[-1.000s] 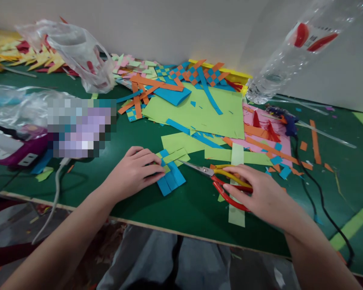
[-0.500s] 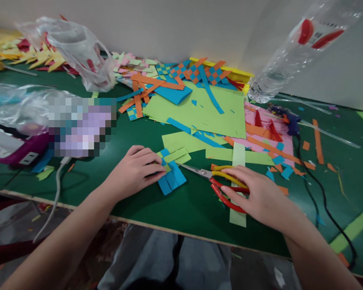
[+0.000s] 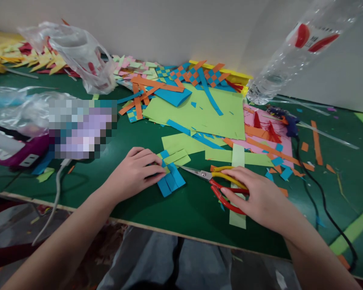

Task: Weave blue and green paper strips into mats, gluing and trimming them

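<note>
My left hand is closed on the left side of a small woven paper piece, made of blue and light green strips. Its fingers cover part of the weave. Blue flaps stick out toward me and green ones toward the back right. My right hand grips a pair of scissors with yellow and red handles. The blades point left, nearly together, with the tip close to the right edge of the woven piece. Under the scissors' handles lies a pale green paper strip.
Green paper sheets with orange and blue strips lie behind my hands. A plastic bottle leans at the back right. To the right are a glue gun and its black cable. A bagged cup stands back left.
Almost nothing differs. The view shifts very slightly, and both hands, the scissors and the woven paper piece keep their places.
</note>
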`<control>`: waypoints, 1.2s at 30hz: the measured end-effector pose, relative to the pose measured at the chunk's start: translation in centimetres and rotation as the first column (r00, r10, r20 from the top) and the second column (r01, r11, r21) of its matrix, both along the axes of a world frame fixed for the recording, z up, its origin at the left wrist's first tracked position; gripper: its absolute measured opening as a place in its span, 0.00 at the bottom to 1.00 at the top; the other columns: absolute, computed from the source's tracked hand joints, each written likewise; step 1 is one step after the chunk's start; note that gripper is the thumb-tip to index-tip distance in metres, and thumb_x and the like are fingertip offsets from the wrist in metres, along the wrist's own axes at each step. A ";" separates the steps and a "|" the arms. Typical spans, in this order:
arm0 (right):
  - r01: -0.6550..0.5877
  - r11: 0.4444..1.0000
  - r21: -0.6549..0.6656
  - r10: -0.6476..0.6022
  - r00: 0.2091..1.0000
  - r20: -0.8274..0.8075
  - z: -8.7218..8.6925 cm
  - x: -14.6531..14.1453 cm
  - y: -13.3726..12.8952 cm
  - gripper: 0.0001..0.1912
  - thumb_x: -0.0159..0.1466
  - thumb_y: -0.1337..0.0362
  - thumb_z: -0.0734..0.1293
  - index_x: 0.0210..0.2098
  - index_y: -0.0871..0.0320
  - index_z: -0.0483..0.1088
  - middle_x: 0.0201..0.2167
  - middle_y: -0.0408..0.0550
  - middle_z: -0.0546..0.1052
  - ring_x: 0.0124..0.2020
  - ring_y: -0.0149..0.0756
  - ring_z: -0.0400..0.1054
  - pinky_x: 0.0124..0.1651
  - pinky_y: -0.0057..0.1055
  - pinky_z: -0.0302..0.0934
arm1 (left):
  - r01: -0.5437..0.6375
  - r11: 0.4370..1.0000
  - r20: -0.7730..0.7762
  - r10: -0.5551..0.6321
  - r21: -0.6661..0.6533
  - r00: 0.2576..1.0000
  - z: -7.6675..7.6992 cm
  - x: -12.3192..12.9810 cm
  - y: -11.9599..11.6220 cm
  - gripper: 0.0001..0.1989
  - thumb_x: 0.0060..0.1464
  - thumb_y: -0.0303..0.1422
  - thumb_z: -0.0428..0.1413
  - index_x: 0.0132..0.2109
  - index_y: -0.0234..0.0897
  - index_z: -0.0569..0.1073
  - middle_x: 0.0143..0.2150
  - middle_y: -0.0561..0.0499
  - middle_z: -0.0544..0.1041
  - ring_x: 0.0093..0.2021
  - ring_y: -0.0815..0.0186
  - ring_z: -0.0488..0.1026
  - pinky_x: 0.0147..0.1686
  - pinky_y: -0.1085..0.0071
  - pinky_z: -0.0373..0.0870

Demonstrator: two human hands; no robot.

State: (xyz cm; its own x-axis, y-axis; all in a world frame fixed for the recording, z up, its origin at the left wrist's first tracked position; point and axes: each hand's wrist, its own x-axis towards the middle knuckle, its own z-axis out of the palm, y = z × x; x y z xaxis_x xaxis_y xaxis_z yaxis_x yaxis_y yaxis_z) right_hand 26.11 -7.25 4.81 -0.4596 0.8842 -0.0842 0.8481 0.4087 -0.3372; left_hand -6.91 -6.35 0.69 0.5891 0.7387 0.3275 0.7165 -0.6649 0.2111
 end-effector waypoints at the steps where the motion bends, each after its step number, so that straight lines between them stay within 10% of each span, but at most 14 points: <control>1: -0.003 1.000 0.000 0.003 1.000 0.002 0.1 0.0 0.0 0.19 0.67 0.52 0.60 0.53 0.51 0.69 0.53 0.48 0.76 0.44 0.42 0.76 0.36 0.36 0.72 | -0.003 1.000 -0.001 0.003 0.002 1.000 0.0 0.0 0.0 0.08 0.62 0.33 0.54 0.36 0.44 0.77 0.38 0.53 0.79 0.42 0.64 0.74 0.46 0.61 0.63; 23: -0.173 0.944 0.282 0.222 0.964 -0.150 -2.4 -0.4 4.5 0.18 0.63 0.59 0.65 0.52 0.56 0.68 0.49 0.53 0.76 0.51 0.43 0.71 0.52 0.40 0.68 | -0.002 0.998 0.020 0.003 -0.055 1.000 0.1 -0.1 0.2 0.09 0.61 0.32 0.54 0.33 0.42 0.77 0.38 0.51 0.78 0.41 0.63 0.74 0.47 0.60 0.63; 36: -0.250 0.907 0.339 0.294 0.952 -0.084 -3.8 0.8 6.0 0.21 0.63 0.57 0.67 0.53 0.55 0.68 0.51 0.53 0.76 0.50 0.44 0.72 0.51 0.42 0.69 | -0.012 0.998 0.022 0.013 -0.058 1.000 0.2 -0.1 0.2 0.10 0.60 0.32 0.54 0.32 0.43 0.77 0.53 0.53 0.78 0.60 0.57 0.69 0.61 0.52 0.59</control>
State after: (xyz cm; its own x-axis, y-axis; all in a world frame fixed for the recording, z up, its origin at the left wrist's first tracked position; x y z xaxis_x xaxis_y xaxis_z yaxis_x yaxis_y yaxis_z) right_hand 26.88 -1.28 1.05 -0.6735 0.6920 0.2597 0.6460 0.7219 -0.2481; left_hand -7.00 -6.12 0.90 0.5728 0.7641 0.2968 0.7191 -0.6422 0.2655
